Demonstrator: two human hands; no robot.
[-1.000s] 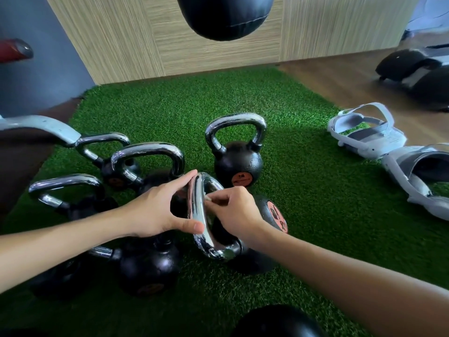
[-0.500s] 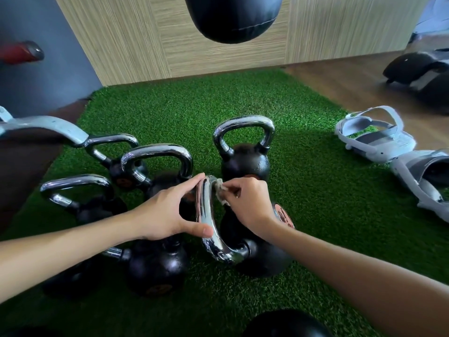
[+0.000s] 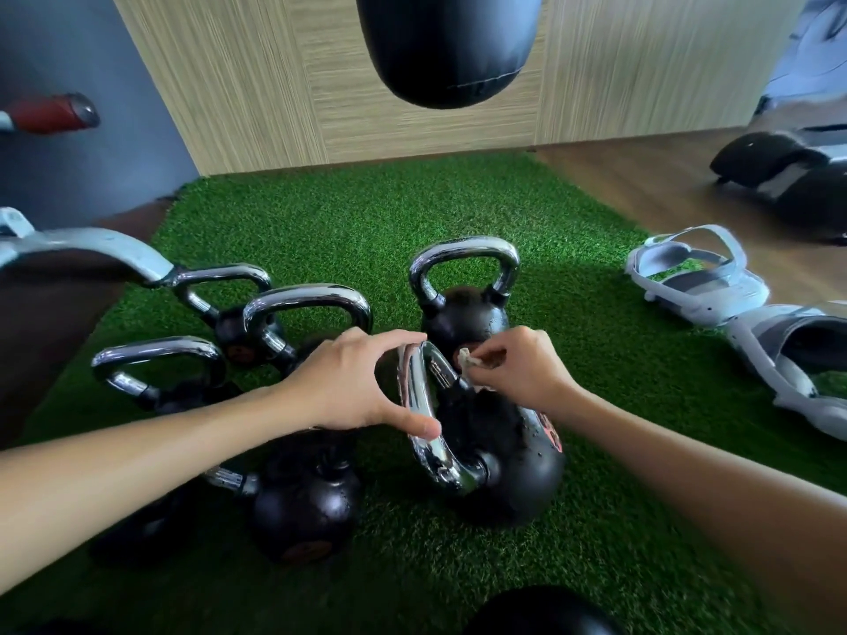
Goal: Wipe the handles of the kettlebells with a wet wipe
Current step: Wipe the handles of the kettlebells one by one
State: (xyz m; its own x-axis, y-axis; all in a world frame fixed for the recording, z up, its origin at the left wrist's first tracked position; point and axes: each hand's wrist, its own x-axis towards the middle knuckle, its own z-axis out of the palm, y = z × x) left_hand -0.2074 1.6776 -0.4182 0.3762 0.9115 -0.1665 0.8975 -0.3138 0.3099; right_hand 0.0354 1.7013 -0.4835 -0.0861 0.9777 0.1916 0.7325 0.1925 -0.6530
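The kettlebell [image 3: 508,469] lay tipped on the turf [image 3: 458,213] beside other kettlebells [image 3: 463,291], a black, speckled ball with a scuffed chrome handle [image 3: 419,405]. The left hand [image 3: 348,387] gripped the handle between thumb and forefinger. The right hand [image 3: 522,368] pinched a crumpled wipe [image 3: 467,359] at its far end.

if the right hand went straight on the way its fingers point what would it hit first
Most likely the chrome handle of the tipped kettlebell, just beyond the wipe the right hand pinches; the left hand grips that handle's far side. Depth is unclear.
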